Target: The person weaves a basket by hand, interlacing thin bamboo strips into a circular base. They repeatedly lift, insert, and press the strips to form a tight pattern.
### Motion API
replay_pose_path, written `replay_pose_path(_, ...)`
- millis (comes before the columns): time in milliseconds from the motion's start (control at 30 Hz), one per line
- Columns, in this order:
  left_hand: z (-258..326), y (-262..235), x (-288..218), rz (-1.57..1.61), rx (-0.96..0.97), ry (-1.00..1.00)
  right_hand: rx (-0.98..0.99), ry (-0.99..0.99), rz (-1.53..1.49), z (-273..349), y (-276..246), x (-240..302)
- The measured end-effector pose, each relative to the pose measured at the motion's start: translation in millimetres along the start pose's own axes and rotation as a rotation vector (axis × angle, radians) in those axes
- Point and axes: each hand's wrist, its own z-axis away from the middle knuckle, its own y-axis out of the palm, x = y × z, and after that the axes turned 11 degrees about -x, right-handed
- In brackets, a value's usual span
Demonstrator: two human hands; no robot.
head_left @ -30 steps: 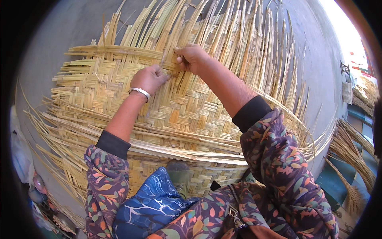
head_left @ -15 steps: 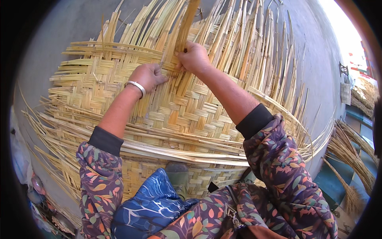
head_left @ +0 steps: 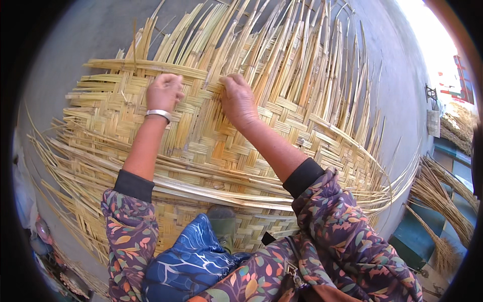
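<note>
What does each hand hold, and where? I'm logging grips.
Left hand is fisted on the mat's top crosswise strips; right hand presses there too. Whether either grips a strip cannot be told.

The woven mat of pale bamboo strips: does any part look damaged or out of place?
Nothing stands out. The woven mat of pale bamboo strips looks even; loose ends fan out past both hands, left hand and right hand, simply not yet woven.
</note>
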Motion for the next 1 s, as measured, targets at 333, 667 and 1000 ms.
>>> replay_pose_path(333,-67,-46,-16,0.575,-0.201,-0.386,0.145,0.087,-0.058,-9,-27,39)
replay_pose_path(667,-60,-52,-6,0.636,0.007,-0.211,0.263,0.031,-0.090,-61,-32,63)
replay_pose_path(1000,-76,-69,-18,0.581,0.407,-0.148,0.435,0.182,-0.064,-82,-12,87)
